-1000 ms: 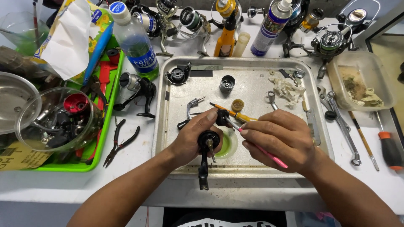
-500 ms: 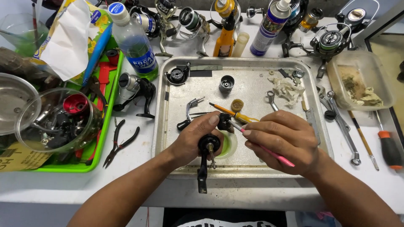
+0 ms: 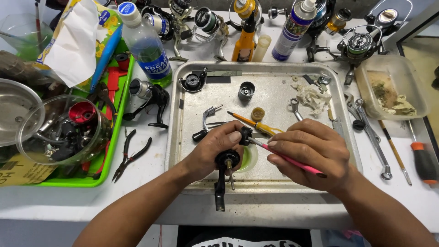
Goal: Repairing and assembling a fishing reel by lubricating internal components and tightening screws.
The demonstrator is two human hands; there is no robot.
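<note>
over the metal tray [image 3: 183, 137], left hand [image 3: 211, 153] grips a black reel body [image 3: 226, 161]; right hand [image 3: 311, 153] pinches a pink brush [image 3: 292, 160] touching it.

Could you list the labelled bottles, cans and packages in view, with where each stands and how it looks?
Plastic drink bottle: left of the metal tray, clear, blue label, white cap.
Spray can: behind the tray, white and blue, tilted.
Yellow bottle: beside the can, dark nozzle.
Printed bag: far left, yellow and green, white paper over it.
</note>
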